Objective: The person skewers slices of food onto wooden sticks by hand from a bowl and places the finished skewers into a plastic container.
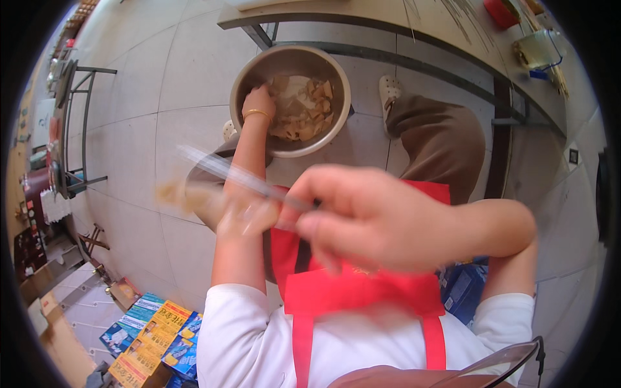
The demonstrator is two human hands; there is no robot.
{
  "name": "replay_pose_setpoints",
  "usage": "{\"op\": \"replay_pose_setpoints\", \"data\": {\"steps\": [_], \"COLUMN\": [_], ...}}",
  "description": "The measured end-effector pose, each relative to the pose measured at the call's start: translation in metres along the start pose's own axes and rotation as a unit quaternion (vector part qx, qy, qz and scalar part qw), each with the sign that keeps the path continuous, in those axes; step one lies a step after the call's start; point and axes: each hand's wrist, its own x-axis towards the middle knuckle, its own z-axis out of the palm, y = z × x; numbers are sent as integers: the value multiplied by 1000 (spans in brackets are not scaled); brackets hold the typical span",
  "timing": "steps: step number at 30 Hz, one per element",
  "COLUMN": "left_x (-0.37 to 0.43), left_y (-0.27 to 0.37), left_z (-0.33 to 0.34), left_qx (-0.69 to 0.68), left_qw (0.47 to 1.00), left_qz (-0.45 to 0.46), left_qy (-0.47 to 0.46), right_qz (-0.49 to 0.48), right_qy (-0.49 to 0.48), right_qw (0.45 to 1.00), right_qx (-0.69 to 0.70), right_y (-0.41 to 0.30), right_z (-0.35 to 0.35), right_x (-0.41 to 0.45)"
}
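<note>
My left hand (260, 101) reaches into a large metal basin (341, 121) on the floor, by its left inner wall; its fingertips are partly hidden and what they touch cannot be told. Several thin tan pieces (303, 127), perhaps slices of food, lie inside the basin. Nearer the camera, my right hand (359, 218) pinches a thin, pale rod-like tool (233, 172), blurred by motion, so its kind cannot be told. A blurred translucent piece (247, 218) and a tan piece (177, 195) appear beside the fingers, over my left forearm.
A table (368, 17) with metal legs stands beyond the basin, bearing thin sticks (456, 19), a red bowl (502, 13) and a clear container (538, 50). Colourful boxes (155, 334) are stacked at lower left. A metal-framed stand (87, 126) is at the left.
</note>
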Motion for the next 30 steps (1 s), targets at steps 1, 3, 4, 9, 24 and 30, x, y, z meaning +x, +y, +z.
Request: {"op": "replay_pose_setpoints", "data": {"steps": [1, 3, 4, 9, 24, 30], "left_x": [2, 8, 8, 8, -3, -10], "left_y": [-1, 4, 1, 7, 6, 44], "left_z": [3, 10, 12, 8, -16, 7], "left_qx": [-45, -42, -33, -41, -207, -169], "left_qw": [999, 998, 999, 998, 965, 964], "left_qz": [10, 31, 13, 5, 105, 190], "left_qy": [24, 20, 5, -49, -121, -75], "right_qz": [-95, -140, -132, -85, -136, -69], "right_qy": [6, 18, -1, -62, -69, 25], "right_qw": [991, 965, 955, 886, 953, 976], "right_qx": [-95, -219, -267, -452, -261, -206], "right_y": [3, -4, -13, -38, -9, -41], "right_z": [13, 33, 42, 77, 113, 121], "right_x": [-2, -9, -12, -19, 15, 1]}}
